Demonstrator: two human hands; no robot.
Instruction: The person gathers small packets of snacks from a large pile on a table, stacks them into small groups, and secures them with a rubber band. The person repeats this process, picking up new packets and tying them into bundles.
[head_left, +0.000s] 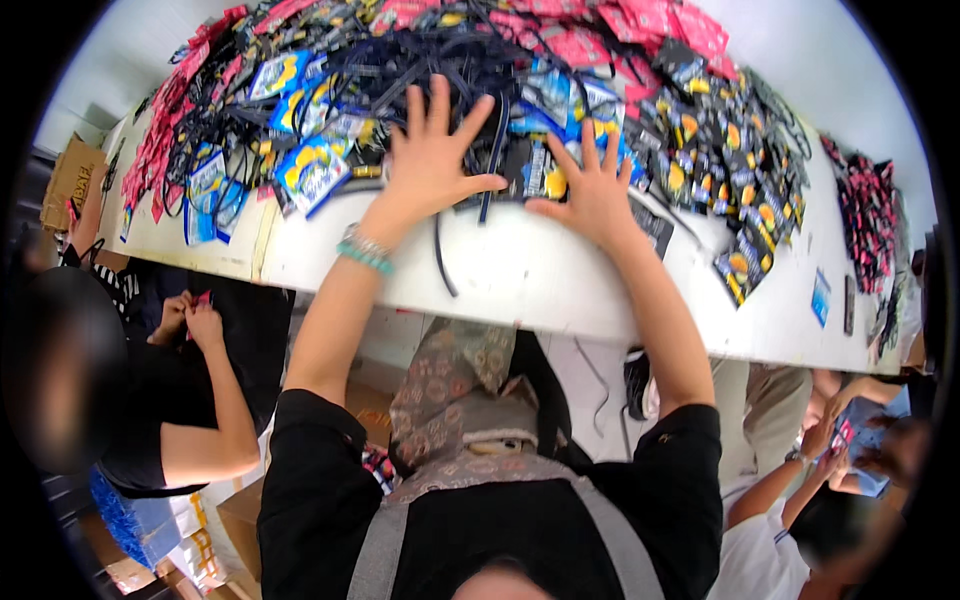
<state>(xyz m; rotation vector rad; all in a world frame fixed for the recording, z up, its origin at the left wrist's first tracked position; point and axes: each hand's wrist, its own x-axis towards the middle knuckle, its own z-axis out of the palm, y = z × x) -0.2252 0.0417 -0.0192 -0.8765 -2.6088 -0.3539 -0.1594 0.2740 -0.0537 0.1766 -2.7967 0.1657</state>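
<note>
Both my hands are stretched out over the white table, fingers spread and nothing held. My left hand (428, 168) is at the near edge of a heap of dark navy straps (420, 62). My right hand (596, 198) is beside it, next to a small black packet with a yellow print (543, 172). From the picture I cannot tell whether either palm presses on the things beneath. A blue and white packet (313, 176) lies left of my left hand. One loose dark strap (442, 258) trails toward the table's front edge.
Pink packets (690, 28) are heaped along the back. Many black and yellow packets (735, 165) cover the right side. A person in black (190, 430) works at the left, and others (790, 500) at the right. A cardboard box (72, 182) stands far left.
</note>
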